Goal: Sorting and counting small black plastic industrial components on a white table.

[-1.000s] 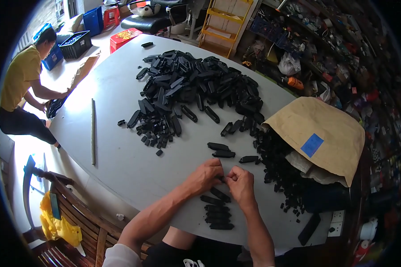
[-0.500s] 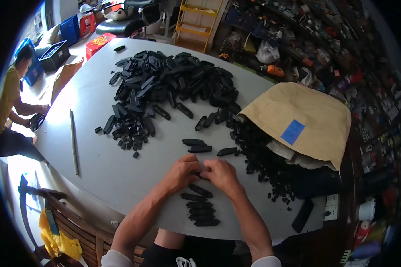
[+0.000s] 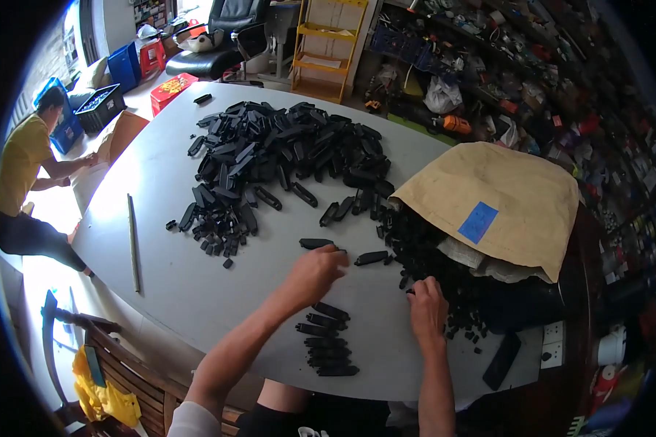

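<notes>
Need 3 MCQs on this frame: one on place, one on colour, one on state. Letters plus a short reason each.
1. Where does the right hand rest?
A. On the wooden stick
B. At the edge of the small black parts spilling from the tan sack
C. On the yellow shelf

2. What colour is the square patch on the tan sack?
A. Red
B. Green
C. Blue

3. How do the black pieces nearest the person lie?
A. In a neat row, side by side
B. Standing upright on end
C. Inside a crate

Answers:
1 B: the right hand sits on the table against the heap of small black parts by the sack's mouth.
2 C: the patch is plainly blue on tan.
3 A: they lie flat, lined up below the left hand.
</notes>
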`<state>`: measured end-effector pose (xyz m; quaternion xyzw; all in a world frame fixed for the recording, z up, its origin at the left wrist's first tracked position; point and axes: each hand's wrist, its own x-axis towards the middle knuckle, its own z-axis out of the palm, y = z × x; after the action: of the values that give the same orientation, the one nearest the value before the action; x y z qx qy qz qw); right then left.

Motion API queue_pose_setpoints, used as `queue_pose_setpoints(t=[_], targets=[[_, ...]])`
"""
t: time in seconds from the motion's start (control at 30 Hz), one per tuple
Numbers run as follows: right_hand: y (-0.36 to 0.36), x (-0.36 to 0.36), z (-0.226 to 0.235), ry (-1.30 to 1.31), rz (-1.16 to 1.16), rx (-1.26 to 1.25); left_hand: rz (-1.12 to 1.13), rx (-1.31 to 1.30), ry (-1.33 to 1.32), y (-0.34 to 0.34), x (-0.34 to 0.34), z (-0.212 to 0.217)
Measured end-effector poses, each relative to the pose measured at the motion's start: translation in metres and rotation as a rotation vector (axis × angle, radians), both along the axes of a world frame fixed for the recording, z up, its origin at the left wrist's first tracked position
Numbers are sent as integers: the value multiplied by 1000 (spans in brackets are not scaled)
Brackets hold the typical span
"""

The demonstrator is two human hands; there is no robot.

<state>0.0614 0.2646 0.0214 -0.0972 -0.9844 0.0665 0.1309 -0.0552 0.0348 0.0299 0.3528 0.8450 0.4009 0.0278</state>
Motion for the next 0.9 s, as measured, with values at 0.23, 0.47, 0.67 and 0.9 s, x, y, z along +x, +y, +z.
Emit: queue_pose_setpoints(t=[0.23, 0.47, 0.67, 0.9], targets=[[-9, 8, -1, 160, 50, -476, 150, -160, 223, 67, -10, -26], [-16, 10, -2, 86, 18, -1588, -82, -75, 265, 32, -1, -25], [-30, 0, -2, 50, 87, -1881, -49, 14, 52, 2, 7, -15], [-46, -10, 1, -9, 132, -1720, -67, 534, -714, -12, 7, -15]])
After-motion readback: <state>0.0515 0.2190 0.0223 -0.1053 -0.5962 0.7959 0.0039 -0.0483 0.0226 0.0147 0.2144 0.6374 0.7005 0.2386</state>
